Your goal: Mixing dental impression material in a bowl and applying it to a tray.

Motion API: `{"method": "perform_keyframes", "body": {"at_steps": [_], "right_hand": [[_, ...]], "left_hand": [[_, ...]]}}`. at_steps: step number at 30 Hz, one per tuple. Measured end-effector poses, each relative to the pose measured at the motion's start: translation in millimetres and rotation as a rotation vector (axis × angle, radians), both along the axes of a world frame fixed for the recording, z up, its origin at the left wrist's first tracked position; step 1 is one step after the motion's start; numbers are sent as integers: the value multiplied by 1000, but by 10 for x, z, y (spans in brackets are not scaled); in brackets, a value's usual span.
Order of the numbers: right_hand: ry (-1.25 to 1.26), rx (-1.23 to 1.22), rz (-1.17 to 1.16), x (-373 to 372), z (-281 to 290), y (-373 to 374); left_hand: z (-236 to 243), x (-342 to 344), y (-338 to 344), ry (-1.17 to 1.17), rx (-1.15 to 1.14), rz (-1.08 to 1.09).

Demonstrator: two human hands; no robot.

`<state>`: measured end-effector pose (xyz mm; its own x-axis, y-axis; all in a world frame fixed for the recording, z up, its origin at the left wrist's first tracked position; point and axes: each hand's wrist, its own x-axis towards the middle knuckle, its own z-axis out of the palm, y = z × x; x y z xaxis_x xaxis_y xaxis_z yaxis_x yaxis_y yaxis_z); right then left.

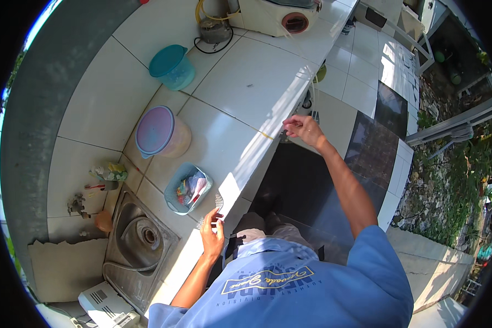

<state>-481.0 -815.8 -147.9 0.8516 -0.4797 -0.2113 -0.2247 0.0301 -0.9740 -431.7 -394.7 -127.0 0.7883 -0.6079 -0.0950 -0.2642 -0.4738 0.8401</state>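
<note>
The counter [246, 87] is made of big white tiles, smooth and shiny in the sun, and the left hand [212, 236] rests on its front edge beside a small see-through plastic basket [187, 189]. The sink [139, 240] at the counter's near left corner is dull grey metal. Two plastic tubs, one with a teal lid [172, 66] and one with a purple lid [161, 133], look smooth and matt.

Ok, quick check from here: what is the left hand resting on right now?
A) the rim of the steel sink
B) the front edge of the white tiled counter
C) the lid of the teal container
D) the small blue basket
B: the left hand lies on the front edge of the white tiled counter, apart from the small blue basket and the steel sink.
</note>
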Motion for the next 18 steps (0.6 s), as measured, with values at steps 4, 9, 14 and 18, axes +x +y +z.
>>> {"method": "perform_keyframes", "body": {"at_steps": [4,9,14,18], "right_hand": [[128,-514,-58,-1020,1178,-411],[149,-549,-332,-2117,2256,-924],[318,-734,-389,-3158,3151,-1511],[525,-946,-590,-3675,3720,-1960]], "left_hand": [[-319,-121,-994,162,109,-583],[-258,-287,-2637,32,-3,-1089],[783,-475,-4658,-38,-280,-1326],[2037,-198,-5912,67,-721,-1263]]}}
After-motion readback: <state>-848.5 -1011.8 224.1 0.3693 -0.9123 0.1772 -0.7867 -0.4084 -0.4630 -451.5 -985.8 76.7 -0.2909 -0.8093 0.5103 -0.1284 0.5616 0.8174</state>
